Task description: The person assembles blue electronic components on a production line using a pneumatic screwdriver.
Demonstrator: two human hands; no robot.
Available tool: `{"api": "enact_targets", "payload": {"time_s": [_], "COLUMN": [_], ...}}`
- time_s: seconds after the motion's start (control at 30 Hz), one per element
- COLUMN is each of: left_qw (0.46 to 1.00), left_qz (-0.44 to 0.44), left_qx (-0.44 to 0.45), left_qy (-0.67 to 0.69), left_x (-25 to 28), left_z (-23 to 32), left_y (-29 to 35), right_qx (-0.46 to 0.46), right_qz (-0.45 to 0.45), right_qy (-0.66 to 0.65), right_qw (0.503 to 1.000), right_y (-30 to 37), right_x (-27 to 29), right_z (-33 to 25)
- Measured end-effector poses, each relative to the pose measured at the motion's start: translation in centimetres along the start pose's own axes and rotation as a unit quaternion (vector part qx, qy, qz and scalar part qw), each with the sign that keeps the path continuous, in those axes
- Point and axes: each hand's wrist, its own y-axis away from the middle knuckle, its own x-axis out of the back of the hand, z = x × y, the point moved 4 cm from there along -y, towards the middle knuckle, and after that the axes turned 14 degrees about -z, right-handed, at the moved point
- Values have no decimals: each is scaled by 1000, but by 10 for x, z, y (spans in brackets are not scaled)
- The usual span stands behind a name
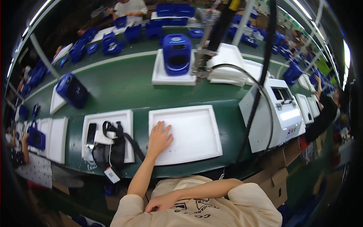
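Note:
My left hand lies flat on a shallow white foam tray, its fingers spread and nothing held. The tray sits on the green workbench in front of me, with a few small dark specks on its surface. Bent across my body, my right arm brings my right hand against the front of my beige shirt. The fingers of that hand look curled in, and no object shows in them.
Left of the tray, another foam tray holds a black bag and a phone. A white machine stands right. Blue-cased units rest beyond on foam. Cables hang ahead; co-workers are at both sides and across.

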Motion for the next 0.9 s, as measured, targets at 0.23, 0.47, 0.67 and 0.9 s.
{"api": "enact_targets", "payload": {"time_s": [0.23, 0.47, 0.67, 0.9], "left_qw": [1000, 1000, 1000, 1000], "left_qz": [3, 20, 22, 18], "left_qx": [-18, -16, -14, -11], "left_qy": [-7, 14, 11, 18], "left_x": [-3, -7, -3, -3], "left_z": [-3, -3, -2, -3], "left_y": [1, 2, 2, 4], "right_qx": [-236, -219, -110, -81], "right_qz": [-70, 2, 3, -86], "right_qy": [62, -9, 5, 62], "right_qw": [967, 976, 994, 991], "right_y": [86, 72, 33, -2], "right_x": [2, -1, 13, 5], "right_z": [-59, -52, -28, -16]}}
